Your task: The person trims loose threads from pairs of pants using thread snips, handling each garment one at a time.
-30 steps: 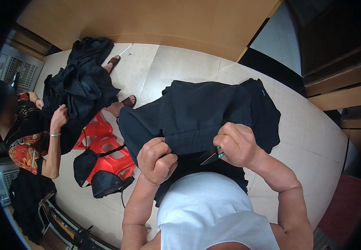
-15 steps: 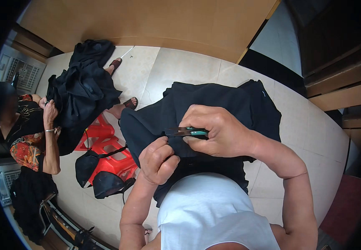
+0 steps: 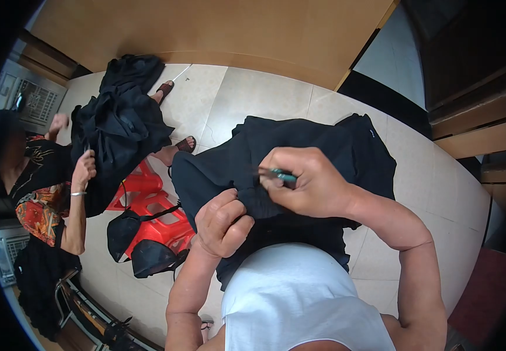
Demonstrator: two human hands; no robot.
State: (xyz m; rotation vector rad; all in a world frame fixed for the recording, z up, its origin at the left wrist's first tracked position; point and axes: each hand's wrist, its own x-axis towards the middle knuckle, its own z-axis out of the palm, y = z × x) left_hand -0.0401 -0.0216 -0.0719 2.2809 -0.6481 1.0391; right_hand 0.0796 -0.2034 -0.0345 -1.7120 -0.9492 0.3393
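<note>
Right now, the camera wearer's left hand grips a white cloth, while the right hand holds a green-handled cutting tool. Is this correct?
Not quite: the cloth is black, not white, as the head view shows. The left hand grips it, and the right hand holds the green-handled cutting tool.

A pale beige tiled floor [image 3: 247, 88] is topped by bright red plastic stools [image 3: 139, 186] and a co-worker's dark brown open-toed sandals [image 3: 186, 144].

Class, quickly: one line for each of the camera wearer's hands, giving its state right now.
Left hand: closed, gripping the black cloth.
Right hand: closed, holding green-handled snips, whose blades are blurred.
</note>
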